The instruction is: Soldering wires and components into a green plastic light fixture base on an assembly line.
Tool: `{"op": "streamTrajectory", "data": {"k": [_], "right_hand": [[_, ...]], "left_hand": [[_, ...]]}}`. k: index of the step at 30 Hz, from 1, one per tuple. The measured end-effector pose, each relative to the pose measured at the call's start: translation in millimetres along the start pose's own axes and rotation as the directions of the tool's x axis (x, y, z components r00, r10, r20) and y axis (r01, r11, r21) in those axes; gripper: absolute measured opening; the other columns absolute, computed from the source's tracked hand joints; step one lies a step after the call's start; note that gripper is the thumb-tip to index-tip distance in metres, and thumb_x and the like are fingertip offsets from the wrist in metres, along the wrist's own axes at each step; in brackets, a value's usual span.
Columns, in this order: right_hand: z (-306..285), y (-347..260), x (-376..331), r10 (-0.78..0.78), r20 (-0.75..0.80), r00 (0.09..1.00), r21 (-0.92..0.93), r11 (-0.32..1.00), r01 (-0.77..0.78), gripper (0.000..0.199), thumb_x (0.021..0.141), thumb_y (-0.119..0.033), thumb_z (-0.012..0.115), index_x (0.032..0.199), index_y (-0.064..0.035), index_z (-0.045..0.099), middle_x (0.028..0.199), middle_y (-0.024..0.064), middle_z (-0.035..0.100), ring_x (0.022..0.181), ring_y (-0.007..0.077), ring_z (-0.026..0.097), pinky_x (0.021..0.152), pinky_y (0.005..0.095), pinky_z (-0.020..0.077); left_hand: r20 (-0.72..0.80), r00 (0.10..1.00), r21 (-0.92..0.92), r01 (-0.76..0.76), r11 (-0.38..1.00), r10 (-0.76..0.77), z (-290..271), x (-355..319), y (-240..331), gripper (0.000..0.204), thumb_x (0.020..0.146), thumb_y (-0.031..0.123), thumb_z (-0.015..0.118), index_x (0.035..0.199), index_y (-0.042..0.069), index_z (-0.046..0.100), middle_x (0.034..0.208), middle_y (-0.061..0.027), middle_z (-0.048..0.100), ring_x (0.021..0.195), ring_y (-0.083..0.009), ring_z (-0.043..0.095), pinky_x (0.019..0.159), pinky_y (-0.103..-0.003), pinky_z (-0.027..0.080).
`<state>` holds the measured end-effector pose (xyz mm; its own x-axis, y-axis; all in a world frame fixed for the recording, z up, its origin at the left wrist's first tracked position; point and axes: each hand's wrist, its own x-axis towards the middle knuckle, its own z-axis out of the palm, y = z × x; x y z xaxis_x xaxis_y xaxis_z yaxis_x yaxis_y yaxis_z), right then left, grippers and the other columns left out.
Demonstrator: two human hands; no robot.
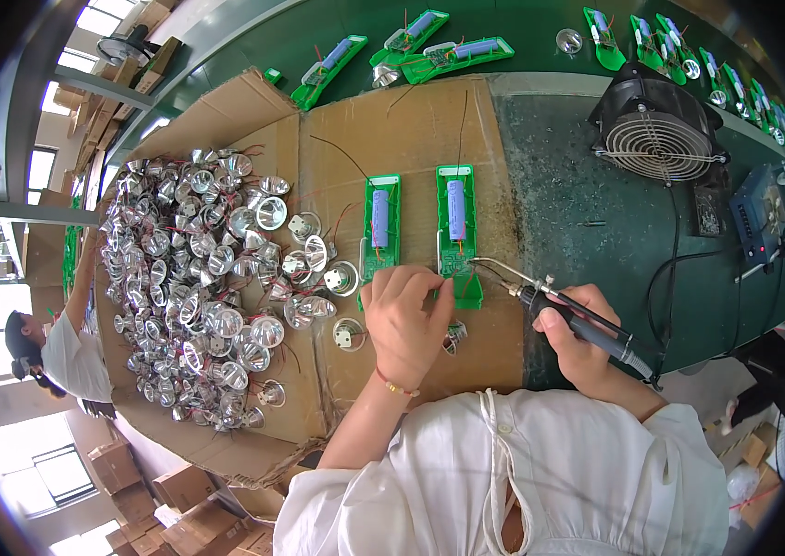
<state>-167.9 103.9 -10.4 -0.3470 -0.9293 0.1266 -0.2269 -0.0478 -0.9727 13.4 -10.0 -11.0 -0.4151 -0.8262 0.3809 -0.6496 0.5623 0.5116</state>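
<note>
Green plastic housing with a blue-violet cylindrical battery (469, 243): lies on a brown cardboard sheet (411, 120), just off centre toward two o'clock.
Left hand (406, 315): just below centre, toward six o'clock, over the housing's lower end; fingers bent, thumb and forefinger close together. Cannot tell whether they pinch a wire; if so, a tremor could spoil a joint.
Right hand (576, 345): toward four o'clock, wrapped around a black-handled soldering iron with a slender metal tip (587, 331). The tip is at the housing, near the left fingers; a small slip might burn skin or melt plastic.
Long thin dark wire (463, 130): rises from the housing toward twelve o'clock; snagging it could twist the housing.
Second green housing with battery (395, 222): twelve o'clock, alongside; a careless elbow might knock it.
Silver bowl-shaped reflectors (226, 322): heaped at nine o'clock; tangled red leads could drag neighbours along.
Black fan with round wire grille (656, 148): farther, two o'clock; any draught might stir loose wires.
</note>
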Motion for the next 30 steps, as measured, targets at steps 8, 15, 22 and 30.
{"op": "streamTrajectory", "data": {"k": [8,15,22,30], "right_hand": [[1.8,6.3,-1.2,0.004,-0.037,0.999,0.099,0.995,0.000,0.017,0.084,-0.011,0.060,0.090,0.0027,0.051,0.070,0.0108,0.060,0.061,0.0127,0.058,0.057,0.0262,0.0485],[-4.2,7.5,-2.2,0.020,-0.073,0.997,0.114,0.993,-0.012,0.017,0.084,-0.011,0.060,0.089,0.0025,0.050,0.071,0.0105,0.060,0.062,0.0128,0.058,0.057,0.0259,0.0485],[-0.5,4.4,-0.7,0.031,0.004,1.000,0.127,0.991,-0.031,0.016,0.083,-0.009,0.060,0.089,0.0023,0.050,0.070,0.0107,0.060,0.063,0.0128,0.059,0.059,0.0267,0.0490],[3.7,6.4,5.9,0.001,-0.004,1.000,0.115,0.993,-0.001,0.015,0.083,-0.008,0.061,0.089,0.0021,0.050,0.071,0.0098,0.060,0.063,0.0121,0.059,0.059,0.0259,0.0490]], "left_hand": [[0.037,0.999,0.017,0.018,1.000,-0.019,-1.5,-0.9,0.8,0.012,0.069,0.013,0.072,0.072,0.010,0.060,0.078,-0.0007,0.060,0.077,-0.0218,0.054,0.070,-0.035,0.038],[-0.087,0.994,0.005,0.058,0.998,-0.058,-36.3,-34.6,-3.4,0.031,0.061,0.017,0.079,0.081,0.007,0.058,0.083,-0.0077,0.056,0.077,-0.0262,0.052,0.069,-0.037,0.041],[-0.084,0.995,-0.220,0.040,0.975,-0.059,-10.9,-20.2,14.1,0.008,0.074,0.005,0.069,0.080,0.004,0.066,0.073,-0.0062,0.062,0.067,-0.0226,0.054,0.063,-0.033,0.042],[0.021,0.998,0.038,0.053,0.998,-0.054,-9.5,2.0,4.1,0.009,0.076,0.011,0.066,0.070,0.007,0.062,0.070,-0.0046,0.057,0.068,-0.0245,0.052,0.063,-0.036,0.040]]}}
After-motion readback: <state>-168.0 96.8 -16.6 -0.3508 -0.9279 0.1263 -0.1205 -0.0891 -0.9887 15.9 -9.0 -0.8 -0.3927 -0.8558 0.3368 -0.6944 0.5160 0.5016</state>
